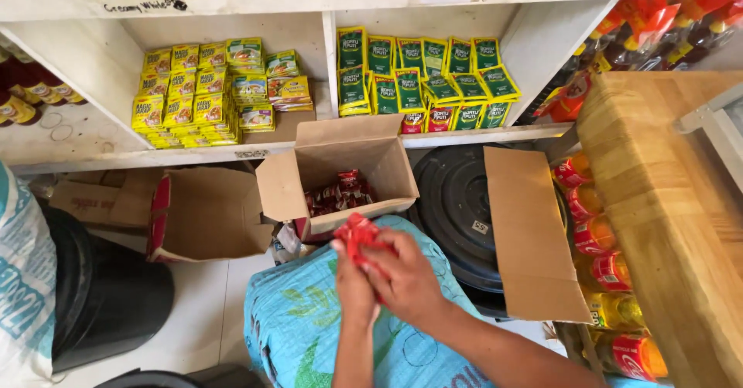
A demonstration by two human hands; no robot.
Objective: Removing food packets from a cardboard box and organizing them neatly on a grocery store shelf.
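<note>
Both my hands hold a small bunch of red sachets (358, 237) above a blue-green woven sack (302, 318). My left hand (352, 283) grips it from below and my right hand (406, 276) closes over it from the right. Just beyond them stands an open cardboard box (340, 167) with more red sachets (338, 193) lying in its bottom.
A white shelf (116, 156) holds stacks of yellow sachets (186, 98) and green sachets (422, 78). An empty open carton (209, 214) lies at left by a black bin (108, 295). A black lid (453, 202), a cardboard sheet (534, 233), bottles (600, 264) and a wooden counter (665, 218) stand at right.
</note>
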